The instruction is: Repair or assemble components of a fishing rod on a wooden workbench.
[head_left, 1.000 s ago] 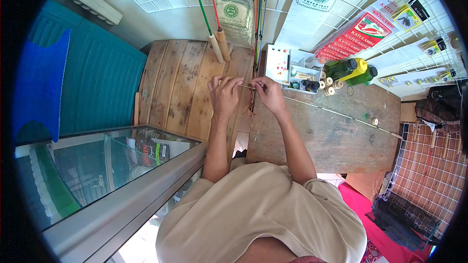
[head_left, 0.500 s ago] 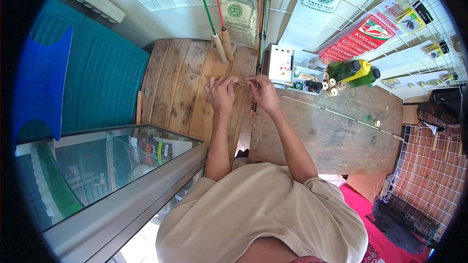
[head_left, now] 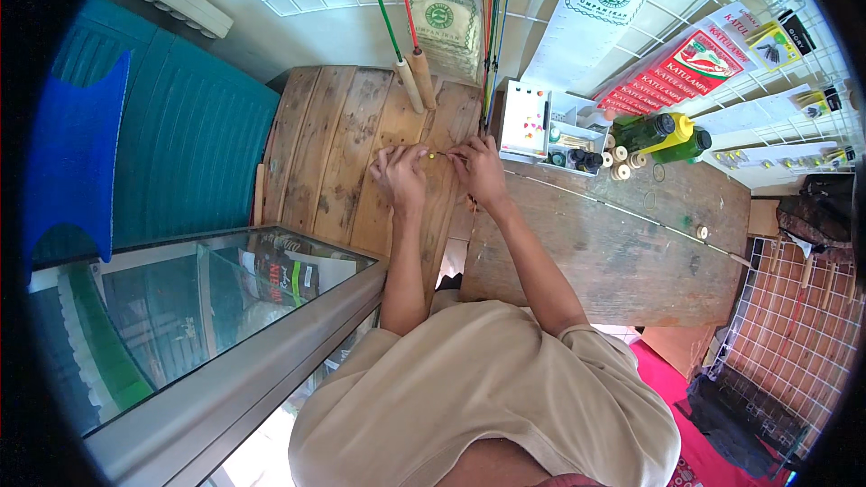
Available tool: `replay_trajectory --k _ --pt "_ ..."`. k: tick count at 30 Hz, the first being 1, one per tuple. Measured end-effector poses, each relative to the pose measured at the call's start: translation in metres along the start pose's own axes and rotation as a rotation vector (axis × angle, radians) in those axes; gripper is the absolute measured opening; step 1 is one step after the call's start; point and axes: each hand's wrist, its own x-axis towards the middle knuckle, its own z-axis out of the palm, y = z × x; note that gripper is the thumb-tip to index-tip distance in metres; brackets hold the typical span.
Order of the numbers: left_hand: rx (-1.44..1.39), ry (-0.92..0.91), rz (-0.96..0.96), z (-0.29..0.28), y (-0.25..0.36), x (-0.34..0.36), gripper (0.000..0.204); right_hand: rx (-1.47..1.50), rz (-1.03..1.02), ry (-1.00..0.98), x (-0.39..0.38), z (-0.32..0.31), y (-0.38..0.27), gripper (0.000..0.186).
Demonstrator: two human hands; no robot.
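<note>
Above the wooden boards, my left hand (head_left: 401,179) is closed in a pinch, its fingertips at a small yellow piece (head_left: 433,155). My right hand (head_left: 478,171) pinches something thin just to the right of it. The two hands are a short gap apart, with the yellow piece showing between them; its exact kind is too small to make out. A slim fishing rod (head_left: 622,209) lies across the darker table, its thin end running toward my right hand. Whether that end reaches into my fingers is hidden.
Two fishing rods, one green (head_left: 383,22) and one red (head_left: 406,9), stand upright behind my hands. A white compartment box (head_left: 564,155) with small bottles sits to the right, beside wooden spools (head_left: 620,171) and green bottles (head_left: 690,146). A glass display case (head_left: 225,307) borders the left.
My hands have shifted slightly, and the small yellow piece now shows between the fingertips, where a thin line was seen before. The head view has moved a little.
</note>
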Motion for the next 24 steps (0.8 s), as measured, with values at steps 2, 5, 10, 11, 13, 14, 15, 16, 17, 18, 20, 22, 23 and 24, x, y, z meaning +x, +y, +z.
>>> replay_trajectory --k 2,5,10,11,13,14,15,16,17,18,20,22,23,24 --pt "0.008 0.003 -0.006 0.0013 -0.0030 -0.0018 0.018 0.010 0.015 0.009 0.0011 0.0010 -0.0021 0.013" --pt "0.021 0.006 -0.012 0.0022 -0.0043 -0.0022 0.019 0.010 -0.003 0.015 0.0024 -0.0009 -0.0035 0.012" --pt "0.053 -0.004 -0.001 0.0027 -0.0030 -0.0019 0.018 0.026 0.020 0.007 0.0025 -0.0019 -0.0045 0.011" --pt "0.039 0.002 0.000 0.0024 -0.0015 -0.0018 0.019 0.026 0.016 0.010 0.0022 -0.0018 -0.0040 0.011" --pt "0.027 0.007 0.001 0.0018 -0.0008 -0.0018 0.020 0.029 0.006 0.021 0.0022 -0.0021 -0.0040 0.010" --pt "0.020 0.005 -0.002 0.0017 -0.0012 -0.0016 0.020 0.032 -0.005 0.031 0.0023 -0.0023 -0.0045 0.010" --pt "0.012 0.004 -0.005 0.0015 -0.0016 -0.0015 0.019 0.033 -0.005 0.030 0.0022 -0.0026 -0.0050 0.010" --pt "0.012 0.004 -0.005 0.0020 -0.0021 -0.0016 0.019 0.027 0.015 0.009 0.0021 -0.0029 -0.0051 0.010" --pt "0.015 0.012 0.004 0.0025 -0.0025 -0.0017 0.019 0.022 0.035 -0.011 0.0022 -0.0033 -0.0056 0.009" --pt "0.017 0.020 0.013 0.0029 -0.0030 -0.0019 0.019 0.022 0.035 -0.011 0.0026 -0.0029 -0.0056 0.009" --pt "0.005 0.018 0.013 0.0026 -0.0004 -0.0018 0.019 0.045 0.015 0.010 0.0029 -0.0018 -0.0032 0.010" --pt "-0.007 0.017 0.012 0.0020 0.0011 -0.0018 0.019 0.042 0.019 0.002 0.0024 -0.0023 -0.0016 0.010" --pt "-0.001 0.004 0.021 0.0016 0.0014 -0.0017 0.018 0.039 0.022 -0.007 0.0023 -0.0025 -0.0016 0.010" --pt "0.005 -0.009 0.030 0.0014 0.0017 -0.0017 0.018 0.039 0.023 -0.007 0.0022 -0.0024 -0.0017 0.010"
